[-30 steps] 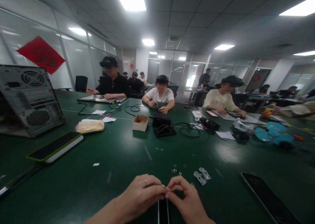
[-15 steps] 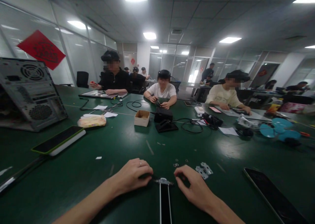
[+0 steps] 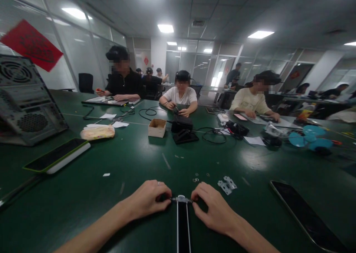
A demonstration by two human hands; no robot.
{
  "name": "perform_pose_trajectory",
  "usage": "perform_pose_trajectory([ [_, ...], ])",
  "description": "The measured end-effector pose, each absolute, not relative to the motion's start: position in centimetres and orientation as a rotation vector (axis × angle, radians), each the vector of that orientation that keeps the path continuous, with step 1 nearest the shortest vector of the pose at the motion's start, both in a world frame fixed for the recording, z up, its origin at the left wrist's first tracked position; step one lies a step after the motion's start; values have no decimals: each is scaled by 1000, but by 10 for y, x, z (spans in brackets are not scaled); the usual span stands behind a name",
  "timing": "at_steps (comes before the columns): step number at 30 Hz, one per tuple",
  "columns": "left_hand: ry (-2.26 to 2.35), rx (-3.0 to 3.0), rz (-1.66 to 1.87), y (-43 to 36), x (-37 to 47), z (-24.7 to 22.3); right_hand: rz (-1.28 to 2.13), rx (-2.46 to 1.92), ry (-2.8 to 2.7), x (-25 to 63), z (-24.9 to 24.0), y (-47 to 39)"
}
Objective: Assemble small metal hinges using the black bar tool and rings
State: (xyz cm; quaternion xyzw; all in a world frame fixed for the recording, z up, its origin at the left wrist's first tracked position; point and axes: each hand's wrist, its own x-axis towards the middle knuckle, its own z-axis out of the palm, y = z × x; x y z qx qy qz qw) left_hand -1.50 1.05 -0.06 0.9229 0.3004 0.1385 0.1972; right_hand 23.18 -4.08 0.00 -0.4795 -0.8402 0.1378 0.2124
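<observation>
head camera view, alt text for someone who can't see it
Left hand and right hand pinch opposite ends of a small crosspiece on a white-edged black bar, over a green table. Small rings and metal plates lie beyond; people sit opposite.

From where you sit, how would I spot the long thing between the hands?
On the green table, look between the left hand and right hand. The narrow dark bar there has pale long edges and a silvery crosspiece, unlike the wider phone farther right.
</observation>
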Motion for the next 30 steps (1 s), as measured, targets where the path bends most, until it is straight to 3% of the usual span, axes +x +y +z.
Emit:
perform_pose_trajectory([
  [30, 929, 2291, 475, 6, -5, -4, 347, -1260, -2367, 231, -1, -39],
])
